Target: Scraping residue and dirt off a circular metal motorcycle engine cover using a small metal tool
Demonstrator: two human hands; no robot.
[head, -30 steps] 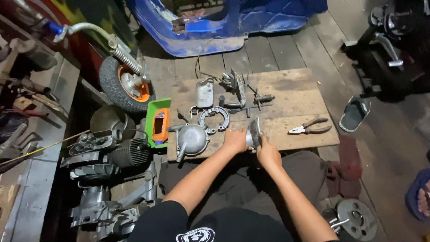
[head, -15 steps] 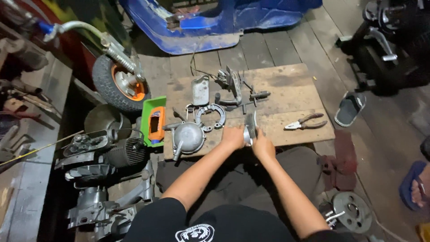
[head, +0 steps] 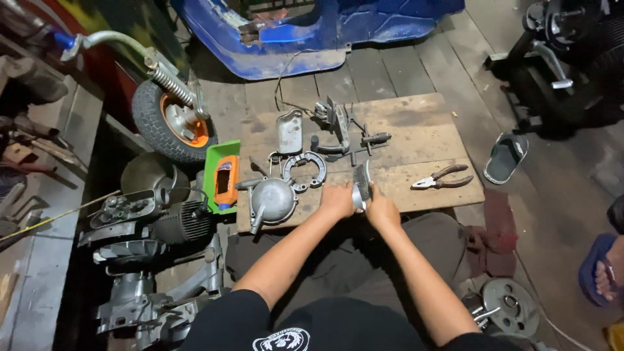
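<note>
Comparing with a second earlier, little had changed: both hands stayed on the same part at the board's near edge, and the view had only drifted a little, so the work looked mid-step, not finished. Left hand [head: 337, 199] was clenched on the left face of the finned disc [head: 361, 187], a small round metal part held on edge; right hand [head: 381, 211] was grasping its right side and lower rim, so the disc sat between the palms, just above the board [head: 422, 123]. Whether it touched the wood, I couldn't tell. Scanning left to right: a small wheel [head: 170, 123] with an orange hub on a sprung fork stood at far left, an engine block [head: 159, 224] below it, then a green tray [head: 222, 174] with an orange bottle at the board's left edge. A domed cover [head: 272, 198] lay just beside the left hand, brake shoes [head: 304, 170] behind it, a flat plate [head: 290, 132] and a cluster of brackets and bolts [head: 341, 130] further back. Pliers [head: 443, 179] lay well right of the hands. Off the board, a sandal [head: 506, 158] lay on the plank floor, and a backing plate [head: 510, 307] sat near the right knee. A blue body shell [head: 305, 32] filled the top. The room was a dim, cluttered workshop with bare plank flooring.
</note>
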